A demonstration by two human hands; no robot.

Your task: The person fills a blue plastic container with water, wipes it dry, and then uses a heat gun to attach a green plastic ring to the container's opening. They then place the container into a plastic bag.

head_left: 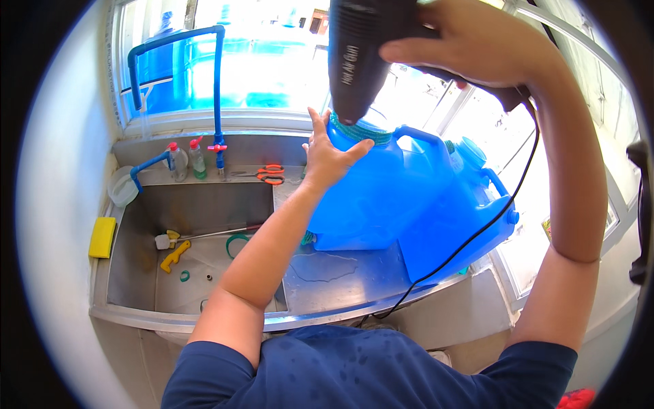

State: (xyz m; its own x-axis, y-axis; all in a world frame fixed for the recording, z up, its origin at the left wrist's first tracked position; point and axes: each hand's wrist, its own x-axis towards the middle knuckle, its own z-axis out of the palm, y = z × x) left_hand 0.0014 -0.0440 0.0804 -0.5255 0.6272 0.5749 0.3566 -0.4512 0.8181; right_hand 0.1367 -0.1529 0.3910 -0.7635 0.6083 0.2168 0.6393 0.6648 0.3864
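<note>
My right hand is closed around the grip of a black heat gun, held high with its nozzle pointing down. Just below the nozzle is the capped neck of a blue water jug, with a greenish band around it. My left hand has its fingers and thumb spread beside that neck, against the jug's upper left side. The jug stands on the steel counter. A second blue jug leans close on its right. The gun's black cord hangs down across this second jug.
Left of the jugs is a steel sink holding a long-handled brush, a yellow-handled tool and green rings. Orange-handled scissors, two small bottles and a blue pipe tap are along its back. A yellow sponge lies at left.
</note>
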